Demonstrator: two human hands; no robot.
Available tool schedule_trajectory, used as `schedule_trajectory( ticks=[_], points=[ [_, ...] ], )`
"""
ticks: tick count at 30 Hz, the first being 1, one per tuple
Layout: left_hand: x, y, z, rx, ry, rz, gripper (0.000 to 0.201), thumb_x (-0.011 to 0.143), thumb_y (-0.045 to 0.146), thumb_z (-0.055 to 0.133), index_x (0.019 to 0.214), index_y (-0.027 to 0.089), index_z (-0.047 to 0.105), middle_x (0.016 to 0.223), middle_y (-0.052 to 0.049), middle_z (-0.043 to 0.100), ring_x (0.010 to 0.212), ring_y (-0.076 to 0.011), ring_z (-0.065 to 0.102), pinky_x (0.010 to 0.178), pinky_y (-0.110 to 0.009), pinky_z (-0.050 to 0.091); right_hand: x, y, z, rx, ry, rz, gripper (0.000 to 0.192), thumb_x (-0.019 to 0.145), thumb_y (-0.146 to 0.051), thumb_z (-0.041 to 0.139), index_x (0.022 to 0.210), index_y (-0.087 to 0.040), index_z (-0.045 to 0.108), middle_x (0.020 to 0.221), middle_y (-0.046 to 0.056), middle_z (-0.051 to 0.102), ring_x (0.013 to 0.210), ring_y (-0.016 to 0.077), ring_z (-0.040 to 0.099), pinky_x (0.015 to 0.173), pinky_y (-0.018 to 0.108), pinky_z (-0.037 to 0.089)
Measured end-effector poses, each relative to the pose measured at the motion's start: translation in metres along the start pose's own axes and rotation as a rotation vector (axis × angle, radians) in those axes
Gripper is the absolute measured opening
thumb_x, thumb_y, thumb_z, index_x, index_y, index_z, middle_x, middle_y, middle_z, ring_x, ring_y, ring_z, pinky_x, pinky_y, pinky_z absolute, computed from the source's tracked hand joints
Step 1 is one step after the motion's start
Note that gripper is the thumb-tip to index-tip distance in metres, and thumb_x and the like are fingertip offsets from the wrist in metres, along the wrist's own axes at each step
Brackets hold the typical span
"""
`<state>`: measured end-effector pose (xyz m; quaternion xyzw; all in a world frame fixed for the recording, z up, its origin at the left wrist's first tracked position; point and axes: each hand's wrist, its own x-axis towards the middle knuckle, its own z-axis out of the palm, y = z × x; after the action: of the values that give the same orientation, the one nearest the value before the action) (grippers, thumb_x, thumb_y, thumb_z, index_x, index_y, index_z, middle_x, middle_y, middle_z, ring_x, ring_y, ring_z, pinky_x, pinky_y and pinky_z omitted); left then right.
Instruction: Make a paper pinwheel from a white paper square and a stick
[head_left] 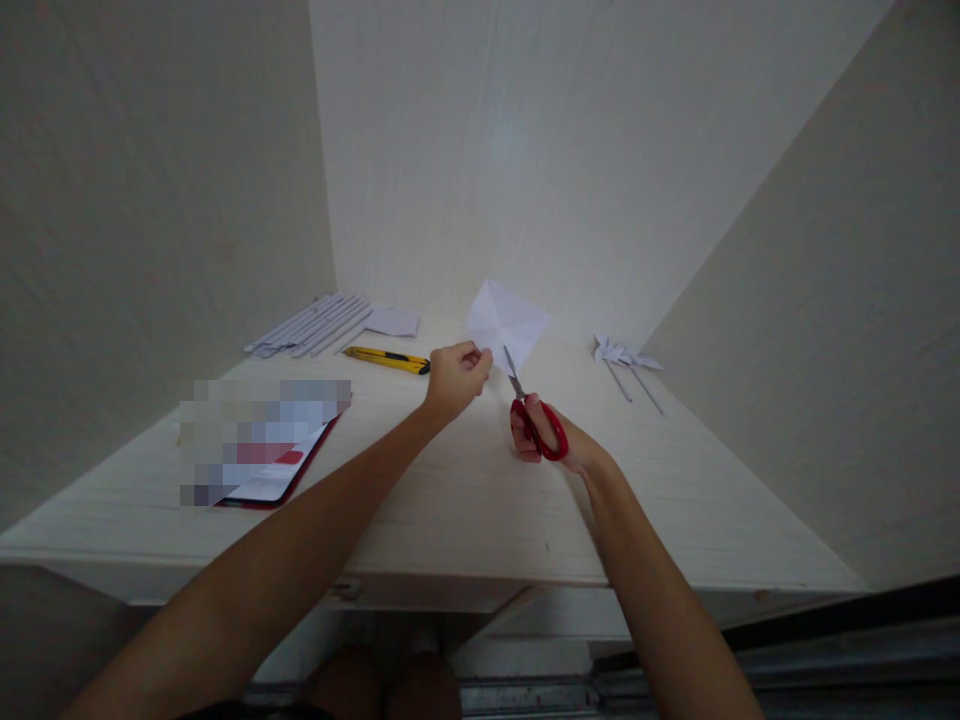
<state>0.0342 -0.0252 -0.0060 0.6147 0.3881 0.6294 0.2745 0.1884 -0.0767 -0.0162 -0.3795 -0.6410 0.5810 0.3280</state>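
My left hand (459,380) pinches the lower left corner of a white paper square (510,315), which shows crease lines and is held up off the desk. In my right hand (536,430) is a pair of scissors (552,432) with red handles. Its blades point up and away from me, and their tips lie at the paper's lower edge. Whether the blades are cutting into the sheet I cannot tell. Just left of my left hand a yellow utility knife (386,359) rests on the desk.
Several rolled paper sticks (315,325) lie at the back left, beside a folded paper piece (394,321). A tablet-like device (281,480), partly blurred out, is at the left. Paper pinwheels (616,352) on sticks lie at the right. Walls enclose the white desk (450,510).
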Motion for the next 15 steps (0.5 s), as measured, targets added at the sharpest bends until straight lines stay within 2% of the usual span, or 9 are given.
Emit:
schedule_trajectory(
  ticks=[15],
  points=[
    [-0.0012, 0.0005, -0.0004, 0.011, -0.011, 0.035, 0.029, 0.072, 0.023, 0.051, 0.046, 0.016, 0.044, 0.037, 0.004, 0.046, 0.031, -0.0052, 0.043, 0.034, -0.016, 0.031, 0.0010, 0.0021, -0.0046, -0.088, 0.017, -0.016, 0.051, 0.077, -0.067, 0.030, 0.064, -0.019, 0.036, 0.041, -0.006, 0.035, 0.033, 0.0055, 0.031, 0.033, 0.019, 0.022]
  ],
)
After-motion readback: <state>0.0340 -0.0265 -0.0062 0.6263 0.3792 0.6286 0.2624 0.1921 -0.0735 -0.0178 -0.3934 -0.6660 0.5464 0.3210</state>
